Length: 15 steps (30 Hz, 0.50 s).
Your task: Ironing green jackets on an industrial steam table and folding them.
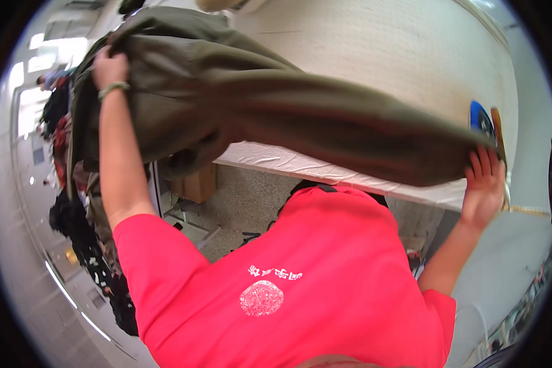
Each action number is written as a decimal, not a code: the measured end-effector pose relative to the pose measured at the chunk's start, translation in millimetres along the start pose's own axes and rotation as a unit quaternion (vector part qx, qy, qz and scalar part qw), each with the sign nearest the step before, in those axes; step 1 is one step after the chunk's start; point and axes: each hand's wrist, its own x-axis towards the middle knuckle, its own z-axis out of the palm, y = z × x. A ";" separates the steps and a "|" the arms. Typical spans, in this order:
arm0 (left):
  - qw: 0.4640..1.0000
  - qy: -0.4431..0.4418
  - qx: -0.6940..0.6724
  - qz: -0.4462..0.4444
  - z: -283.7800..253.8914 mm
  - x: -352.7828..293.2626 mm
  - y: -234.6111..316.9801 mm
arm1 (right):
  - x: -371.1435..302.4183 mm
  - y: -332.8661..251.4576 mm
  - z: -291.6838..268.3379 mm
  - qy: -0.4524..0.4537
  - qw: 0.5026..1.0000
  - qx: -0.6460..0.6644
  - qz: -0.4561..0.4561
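Note:
A pair of dark olive-green trousers (270, 104) stretches across an ironing-table-like white padded surface, with one leg reaching far to the right. Up at the wide left end, my left hand (110, 70) is closed on a fold of the fabric. A light bracelet sits on that wrist. At the narrow right end of the leg, my right hand (484, 184) lies against the cloth with its fingers stretched out. Part of the trousers hangs over the table's near edge on the left, and the cloth is slightly blurred.
The white padded table (380, 43) spans the top. A blue object (481, 118) and a brown strip (497, 127) lie by its right edge. Beneath stands a cardboard box (195, 184) on the speckled floor (245, 190). Dark garments (83, 230) are heaped at the left.

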 end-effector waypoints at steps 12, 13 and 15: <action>0.861 -0.241 -0.287 0.345 152.8 -180.3 170.8 | 86.4 117.0 -133.7 0.096 0.851 -0.512 -0.069; 0.869 -0.232 -0.250 0.358 152.5 -176.9 173.1 | 95.0 117.1 -130.2 0.104 0.799 -0.588 -0.069; 0.879 -0.208 -0.117 0.413 153.6 -172.0 175.0 | 109.8 122.4 -112.2 0.110 0.800 -0.584 -0.081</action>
